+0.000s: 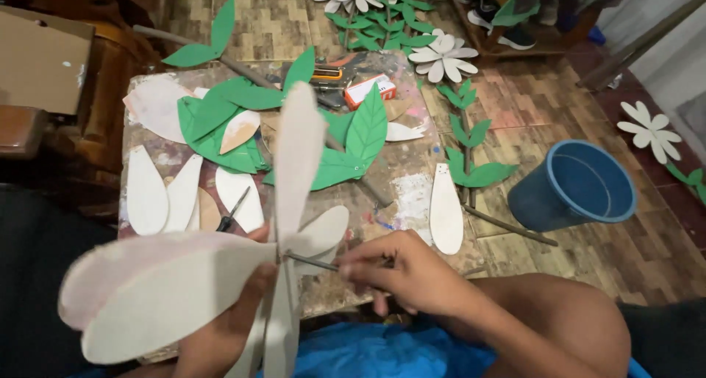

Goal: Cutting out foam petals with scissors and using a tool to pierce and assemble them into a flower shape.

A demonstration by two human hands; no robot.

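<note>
My left hand (224,326) grips a paper flower of long cream petals (169,286) at its centre, with one petal (298,154) pointing straight up. My right hand (401,271) pinches a thin grey metal rod (309,261) whose tip meets the flower's centre. Both hands hover above the near edge of a small paint-stained table (401,176). Loose cream petals (445,210) and green paper leaves (364,132) lie on the table beyond them.
Small scissors (233,212) lie among petals at the table's left. A stapler (327,74) and a red-and-white box (369,90) sit at the far side. A blue bucket (573,187) stands on the tiled floor right. Finished white flowers (443,56) with green stems lie beyond.
</note>
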